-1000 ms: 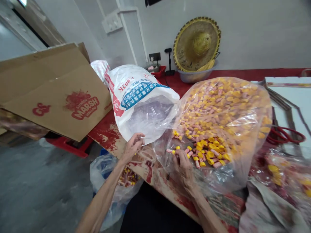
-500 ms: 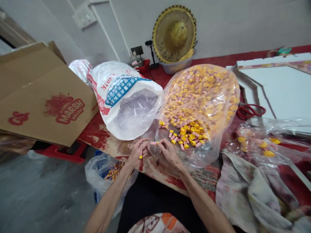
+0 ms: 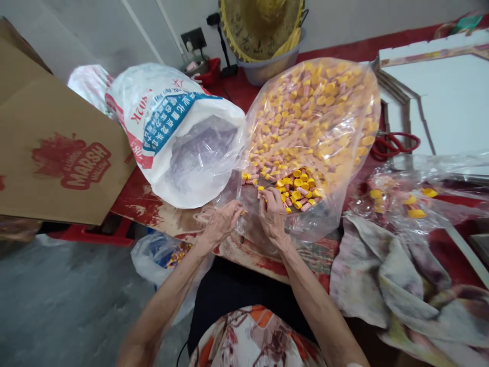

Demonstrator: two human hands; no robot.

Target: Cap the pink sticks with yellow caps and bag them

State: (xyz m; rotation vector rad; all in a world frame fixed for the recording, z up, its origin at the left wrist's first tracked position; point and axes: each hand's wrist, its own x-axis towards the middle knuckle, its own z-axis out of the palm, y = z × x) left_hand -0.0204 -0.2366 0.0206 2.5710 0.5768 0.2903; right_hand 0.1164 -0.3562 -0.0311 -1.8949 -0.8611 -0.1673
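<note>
Reaching into the mouth of the clear plastic bag (image 3: 313, 117), the right hand (image 3: 272, 214) rests at the 6 o'clock edge of the loose pile of yellow-capped pink tubes (image 3: 296, 186). Its fingers are curled down among the nearest tubes; whether any tube is actually gripped cannot be determined. The left hand (image 3: 221, 221) sits just beside it, at 9 o'clock from the right hand, fingers bent and pinched toward the bag's lip; what they hold, if anything, cannot be determined.

The clear bag lies on its side on the red-stained table (image 3: 153, 204), filled with tubes toward 12 o'clock. The white woven sack (image 3: 168, 132), open with a clear liner inside, touches the clear bag at 9 o'clock. A cardboard box (image 3: 57, 153) printed "MARSH" stands farther toward 9 o'clock. Red-handled scissors (image 3: 393, 145) lie at 3 o'clock from the clear bag. A straw hat (image 3: 260, 25) in a metal basin (image 3: 267, 69) sits at 12 o'clock.
</note>
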